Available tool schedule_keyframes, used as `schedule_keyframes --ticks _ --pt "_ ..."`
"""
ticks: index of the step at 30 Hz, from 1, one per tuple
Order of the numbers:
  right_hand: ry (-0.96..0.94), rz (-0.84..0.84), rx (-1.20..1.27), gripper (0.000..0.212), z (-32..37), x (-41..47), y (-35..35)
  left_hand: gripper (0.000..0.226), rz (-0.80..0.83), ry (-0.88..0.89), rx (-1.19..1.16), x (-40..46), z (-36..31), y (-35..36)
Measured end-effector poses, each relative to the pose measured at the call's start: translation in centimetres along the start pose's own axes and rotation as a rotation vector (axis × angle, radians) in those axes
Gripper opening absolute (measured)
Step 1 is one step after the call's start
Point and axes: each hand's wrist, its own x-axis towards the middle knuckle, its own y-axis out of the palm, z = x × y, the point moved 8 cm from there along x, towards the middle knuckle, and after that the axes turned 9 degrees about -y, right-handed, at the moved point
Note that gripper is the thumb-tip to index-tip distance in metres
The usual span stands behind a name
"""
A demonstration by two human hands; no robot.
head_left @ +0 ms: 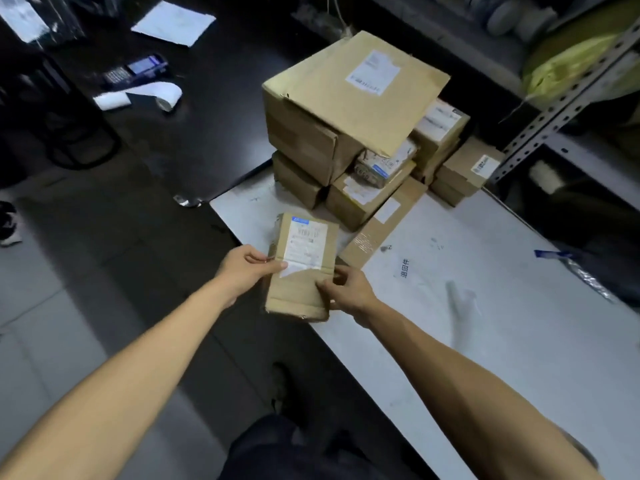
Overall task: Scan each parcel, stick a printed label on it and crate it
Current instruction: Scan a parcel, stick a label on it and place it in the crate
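Head view: hands (246,270) hold parcel (301,268) (labelled).

Both forearms (145,344) are bare from wrist to frame edge — no sleeves, watch or rings showing. Lower down, dark trousers (277,448) — near black — and a dark shoe (282,386) on the floor.

A small brown cardboard parcel (303,268) bearing a white printed label (304,242) lies flat at the white table's (485,323) near corner.
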Motion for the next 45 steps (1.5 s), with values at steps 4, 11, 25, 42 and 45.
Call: schedule_keyframes --ticks 4,11,25,42,45 --pt "-0.134 0.014 0.093 0.027 0.5 -4.3 -2.8 0.054 0.089 0.017 -0.218 -3.9 0.5 1.9" --pt "-0.215 -0.179 -0.004 0.041 -2.3 -11.9 -11.2 0.066 0.244 0.069 -0.215 -10.2 -0.4 10.4" --pt "0.521 -0.937 -0.207 0.087 -23.0 -33.3 -28.4 0.055 0.557 0.028 -0.083 -20.1 2.5 31.5" --pt "-0.142 -0.538 0.248 0.037 -6.4 -34.3 -28.9 0.059 0.282 0.177 -0.142 -19.8 0.8 33.2" --pt "-0.117 -0.532 0.187 0.038 -6.5 -34.4 -29.2 0.059 0.273 0.17 -0.143 -19.7 0.9 33.5"
